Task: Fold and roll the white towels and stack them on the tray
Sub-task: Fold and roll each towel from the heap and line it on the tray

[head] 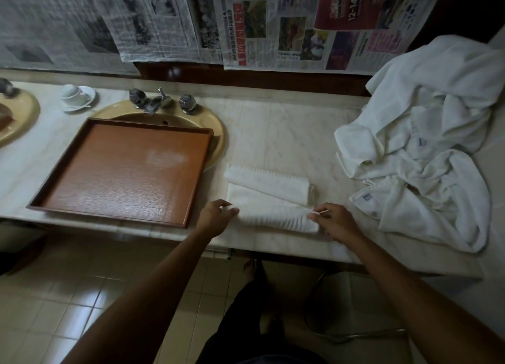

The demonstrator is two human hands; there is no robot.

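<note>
A white towel (269, 197) lies folded into a narrow strip on the marble counter, its near end turned into a low roll. My left hand (217, 216) grips the roll's left end with curled fingers. My right hand (332, 221) pinches the roll's right end. A brown wooden tray (120, 169) with nothing on it sits to the left, partly over the sink. A heap of loose white towels (426, 145) lies at the right of the counter.
A yellow sink (216, 128) with metal taps (161, 102) lies behind the tray. A white cup on a saucer (76, 97) stands at the back left. Newspaper sheets (246, 21) hang over the wall. The counter's front edge (273, 247) runs just below my hands.
</note>
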